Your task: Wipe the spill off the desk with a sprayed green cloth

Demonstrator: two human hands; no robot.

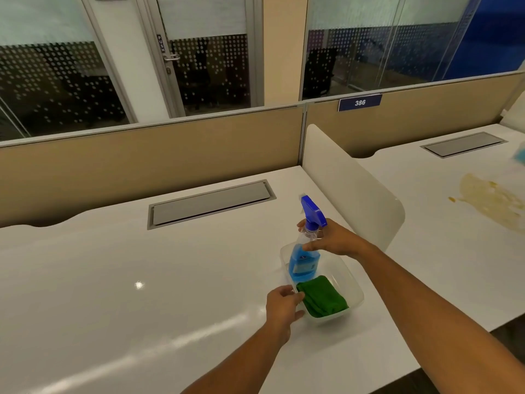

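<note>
Inside the clear tray (358, 291), green cloth (322, 297) touches the pinching left hand (282, 305); right hand (333, 238) grasps the spray bottle (304, 260) just beyond.

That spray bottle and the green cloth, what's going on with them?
A person is getting ready to clean. The right hand grips the blue spray bottle by its neck, standing in a clear tray on the white desk. The left hand reaches the folded green cloth in that tray. The yellowish spill on the neighbouring desk is not yet wiped.
</note>
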